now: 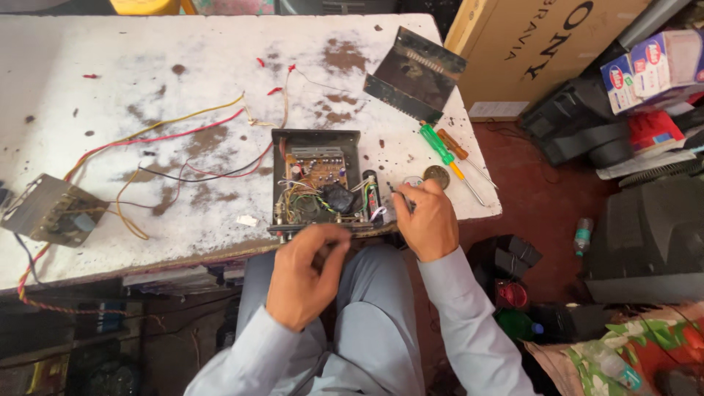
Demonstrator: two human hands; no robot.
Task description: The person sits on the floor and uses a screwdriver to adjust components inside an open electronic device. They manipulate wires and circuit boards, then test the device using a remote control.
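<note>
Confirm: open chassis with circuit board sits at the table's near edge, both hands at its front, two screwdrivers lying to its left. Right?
Not quite. The two screwdrivers lie to the right of the chassis, not its left, as the head view shows. The rest holds: the chassis is open with its circuit board showing, at the table's near edge, with the left hand and right hand at its front.

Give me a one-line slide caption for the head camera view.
Two hands, left hand and right hand, at the front edge of an opened electronics chassis on a stained white table.
</note>
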